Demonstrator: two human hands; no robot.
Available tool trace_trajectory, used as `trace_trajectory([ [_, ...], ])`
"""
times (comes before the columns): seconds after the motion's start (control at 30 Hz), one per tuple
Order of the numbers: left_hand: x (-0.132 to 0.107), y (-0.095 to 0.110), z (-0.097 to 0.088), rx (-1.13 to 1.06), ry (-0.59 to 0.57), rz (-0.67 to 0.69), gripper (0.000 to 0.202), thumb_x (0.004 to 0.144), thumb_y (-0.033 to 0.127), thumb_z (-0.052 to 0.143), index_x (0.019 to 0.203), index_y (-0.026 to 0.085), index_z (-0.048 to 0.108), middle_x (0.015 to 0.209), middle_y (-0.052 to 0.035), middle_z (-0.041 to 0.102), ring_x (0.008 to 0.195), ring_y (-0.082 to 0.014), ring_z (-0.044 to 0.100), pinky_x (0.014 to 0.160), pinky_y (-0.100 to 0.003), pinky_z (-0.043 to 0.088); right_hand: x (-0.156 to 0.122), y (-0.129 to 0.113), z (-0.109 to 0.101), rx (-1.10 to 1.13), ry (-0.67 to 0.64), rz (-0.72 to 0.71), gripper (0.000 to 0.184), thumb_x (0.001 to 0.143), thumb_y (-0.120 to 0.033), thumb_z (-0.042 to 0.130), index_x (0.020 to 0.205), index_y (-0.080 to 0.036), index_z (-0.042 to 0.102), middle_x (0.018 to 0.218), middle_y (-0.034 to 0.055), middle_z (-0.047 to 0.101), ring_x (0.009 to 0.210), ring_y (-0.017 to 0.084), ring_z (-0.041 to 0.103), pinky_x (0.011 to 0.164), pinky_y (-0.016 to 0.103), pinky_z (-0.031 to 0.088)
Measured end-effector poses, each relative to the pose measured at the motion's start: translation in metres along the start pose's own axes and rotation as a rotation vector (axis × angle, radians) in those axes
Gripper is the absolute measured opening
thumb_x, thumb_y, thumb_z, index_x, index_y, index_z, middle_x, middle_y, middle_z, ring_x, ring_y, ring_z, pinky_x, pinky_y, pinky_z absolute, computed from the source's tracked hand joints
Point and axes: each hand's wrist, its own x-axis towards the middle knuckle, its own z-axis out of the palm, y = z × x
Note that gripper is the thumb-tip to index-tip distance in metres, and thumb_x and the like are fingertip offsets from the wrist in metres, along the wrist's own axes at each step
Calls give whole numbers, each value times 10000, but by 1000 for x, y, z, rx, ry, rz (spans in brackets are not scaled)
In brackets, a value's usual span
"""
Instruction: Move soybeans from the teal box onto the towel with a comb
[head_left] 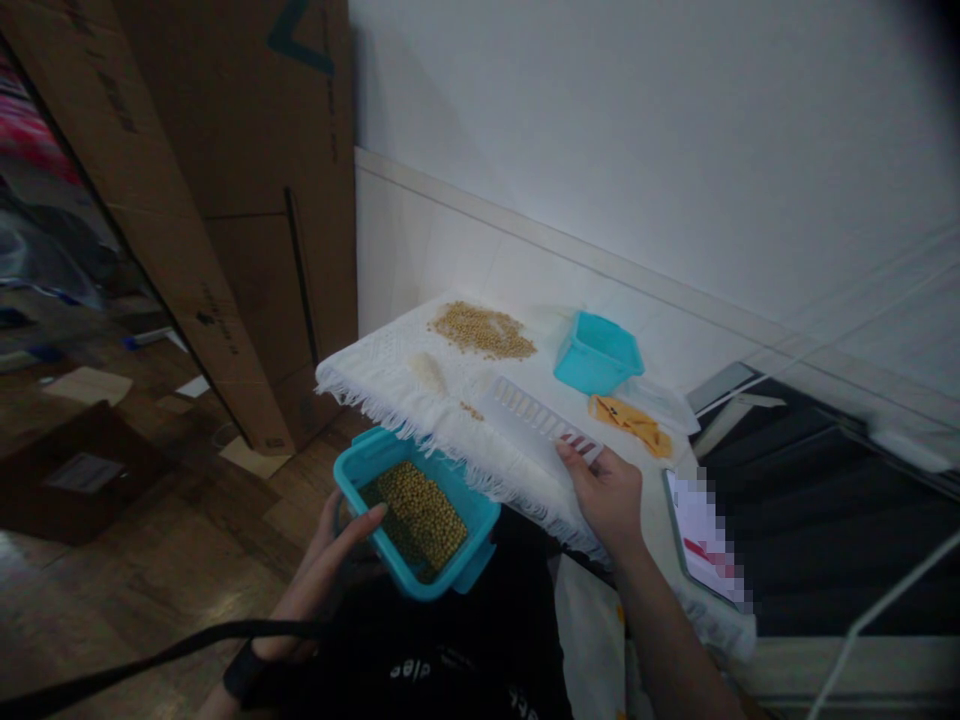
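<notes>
My left hand (346, 535) grips the near left rim of a turquoise plastic container (431, 590), thumb over the edge. Tan, bean-like grains (420, 505) and darker green ones lie inside it, and it is held tilted just below the table's fringed edge. In my right hand (607, 490) is a flat white slotted plastic strip (517, 415), pinched at its near end and lying low over the cloth. Beyond its far end sit a few reddish-brown grains (472, 411) and a small pale heap (427, 373). A wide pile of tan beans (484, 330) spreads at the back.
A second turquoise container (596, 355) stands near the wall, with an orange cloth (632, 425) in front of it. A phone (705, 540) lies at the table's right end. White fringed cloth (375, 375) covers the table. A tall cardboard box (247, 250) stands at left.
</notes>
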Motion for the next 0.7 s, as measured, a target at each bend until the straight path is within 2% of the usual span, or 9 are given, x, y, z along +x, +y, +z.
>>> trace_trajectory([
  [0.23,0,0,-1,3,3,13,926,693,387,840,1454,403,314,1395,-144,568,889,-291,745,793,-508,607,0,4,1,53,-42,7,323,848,-479,626,806,-186,756,674,22,738,592,187,668,531,255,497],
  [0.43,0,2,1,-2,23,17,942,675,389,849,1456,399,322,1367,-143,585,882,-310,746,791,-526,605,-1,-4,2,68,-52,-30,309,839,-471,627,841,-197,769,703,24,758,594,190,692,547,258,529],
  [0.6,1,2,0,-27,19,38,949,677,387,840,1471,388,321,1298,-140,630,896,-329,743,788,-538,599,-10,-14,-3,46,-111,-97,279,865,-447,608,870,-229,782,774,23,777,679,200,732,613,259,566],
  [0.7,1,3,-1,-27,14,42,953,677,383,836,1475,393,316,1284,-128,642,895,-331,743,789,-532,599,-19,-20,-7,47,-157,-183,243,888,-416,600,876,-260,785,808,11,782,694,192,740,640,256,573],
])
